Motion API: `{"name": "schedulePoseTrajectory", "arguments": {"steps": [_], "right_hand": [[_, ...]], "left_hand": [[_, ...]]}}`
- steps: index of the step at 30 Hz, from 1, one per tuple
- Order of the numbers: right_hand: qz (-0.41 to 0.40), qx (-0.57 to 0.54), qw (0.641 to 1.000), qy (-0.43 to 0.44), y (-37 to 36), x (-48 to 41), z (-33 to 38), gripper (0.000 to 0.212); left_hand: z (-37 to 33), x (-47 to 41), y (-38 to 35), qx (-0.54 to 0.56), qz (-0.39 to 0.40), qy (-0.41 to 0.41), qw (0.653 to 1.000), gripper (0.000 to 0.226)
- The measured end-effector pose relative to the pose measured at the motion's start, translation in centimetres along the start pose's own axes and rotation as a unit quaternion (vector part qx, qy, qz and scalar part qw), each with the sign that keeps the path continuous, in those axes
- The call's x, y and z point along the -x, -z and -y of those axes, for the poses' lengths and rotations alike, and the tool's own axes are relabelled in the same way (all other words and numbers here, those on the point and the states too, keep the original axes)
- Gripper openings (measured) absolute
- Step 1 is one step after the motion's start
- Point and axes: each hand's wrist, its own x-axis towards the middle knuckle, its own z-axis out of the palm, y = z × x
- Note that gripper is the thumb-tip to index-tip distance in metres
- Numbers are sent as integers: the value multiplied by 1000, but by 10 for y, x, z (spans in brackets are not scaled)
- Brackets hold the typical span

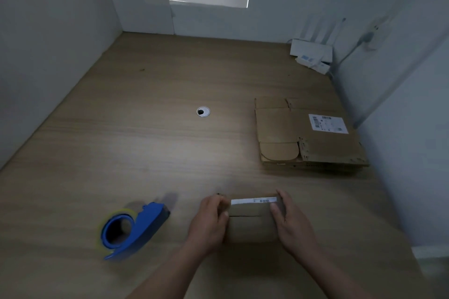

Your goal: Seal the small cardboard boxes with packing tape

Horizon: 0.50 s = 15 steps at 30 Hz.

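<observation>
Pale wood-grain counter (145,153) with white walls around it carries everything. Your left grip (209,221) and right grip (291,223) are both clamped on the small brown cardboard box (251,224), one at each end, thumbs on its top, which a dark flap seam crosses. Near your left grip, to its left, lies the blue plastic tape dispenser (132,228). Well beyond your right grip sits a flattened brown cardboard stack (303,133) with a white label. A round silver grommet (203,111) lies farther ahead.

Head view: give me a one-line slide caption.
A small cardboard box gripped by the left hand and right hand on the wooden desk; blue tape dispenser lies beside it.
</observation>
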Motion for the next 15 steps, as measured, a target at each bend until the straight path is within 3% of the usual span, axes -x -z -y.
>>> {"name": "schedulePoseTrajectory", "arguments": {"steps": [5, 15], "right_hand": [[26, 21, 999, -3, -3, -9, -7, 51], [-14, 3, 999, 41, -7, -13, -7, 53]], "left_hand": [[11, 8, -14, 18, -36, -19, 999, 27], [5, -2, -9, 6, -31, -16, 999, 21]]}}
